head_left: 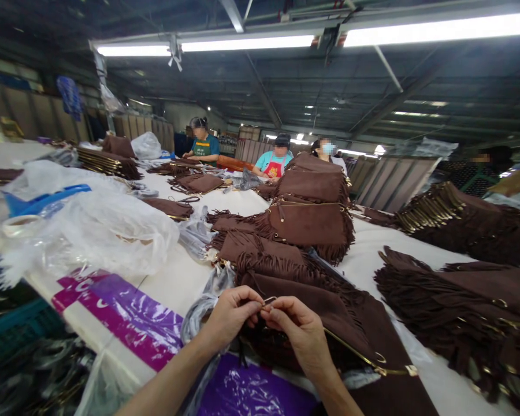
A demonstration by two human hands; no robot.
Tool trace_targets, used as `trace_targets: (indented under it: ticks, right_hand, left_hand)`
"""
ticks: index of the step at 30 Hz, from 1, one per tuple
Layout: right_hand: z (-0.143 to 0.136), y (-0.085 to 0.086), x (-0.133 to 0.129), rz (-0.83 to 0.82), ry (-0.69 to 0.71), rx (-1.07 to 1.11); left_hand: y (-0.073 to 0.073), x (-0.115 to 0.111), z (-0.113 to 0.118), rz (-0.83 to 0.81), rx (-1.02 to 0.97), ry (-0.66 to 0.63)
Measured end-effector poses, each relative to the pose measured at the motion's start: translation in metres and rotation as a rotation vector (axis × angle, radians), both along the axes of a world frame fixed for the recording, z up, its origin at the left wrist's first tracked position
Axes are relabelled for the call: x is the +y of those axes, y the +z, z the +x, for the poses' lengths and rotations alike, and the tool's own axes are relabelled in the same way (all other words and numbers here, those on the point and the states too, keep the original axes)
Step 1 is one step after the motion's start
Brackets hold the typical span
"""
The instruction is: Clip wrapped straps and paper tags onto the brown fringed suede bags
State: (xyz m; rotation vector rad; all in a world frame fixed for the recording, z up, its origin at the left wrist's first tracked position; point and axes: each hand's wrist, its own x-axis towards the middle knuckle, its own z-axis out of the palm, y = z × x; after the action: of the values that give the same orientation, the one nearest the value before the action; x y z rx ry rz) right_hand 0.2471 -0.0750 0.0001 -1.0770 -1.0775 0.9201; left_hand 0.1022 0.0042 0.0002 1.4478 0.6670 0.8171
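Note:
My left hand [233, 315] and my right hand [299, 330] meet fingertip to fingertip, both pinched closed. Between them is a small, thin, light-coloured piece [269, 299], too small to name. Just under and beyond the fingers lies a brown fringed bag [312, 297], its gold zipper running toward the lower right. Dark tassel strands hang below my left hand. A grey plastic-wrapped strap [193, 320] lies beside my left wrist. Another brown fringed bag [314, 222] rests on the pile farther back.
Crumpled clear plastic bags [112, 228] and a roll of tape [23, 225] lie left. Purple printed plastic [134, 312] covers the near table edge. Fringed bags [463, 306] are heaped at right. Several people, one in a green apron [201, 147], are across the table [173, 277].

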Motion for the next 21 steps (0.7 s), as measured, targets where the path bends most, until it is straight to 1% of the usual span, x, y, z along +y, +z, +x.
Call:
trace_targets:
  ticks: [3, 7, 12, 15, 21]
  right_hand:
    - [0.0, -0.004, 0.002, 0.023, -0.045, -0.079]
    - [0.0, -0.008, 0.003, 0.048, -0.082, -0.176]
    - [0.0, -0.011, 0.005, 0.12, -0.083, -0.244]
    - [0.001, -0.013, 0.006, 0.151, -0.077, -0.271]
    - [0.002, -0.016, 0.007, 0.157, -0.075, -0.264]
  left_hand:
    - [-0.001, -0.002, 0.001, -0.011, 0.011, 0.013]
    - [-0.004, -0.003, 0.002, 0.024, 0.029, 0.033]
    - [-0.004, -0.004, 0.002, 0.079, 0.052, 0.034]
    - [-0.003, -0.005, 0.002, 0.106, 0.065, 0.032]
    - [-0.004, -0.007, 0.002, 0.128, 0.085, 0.022]
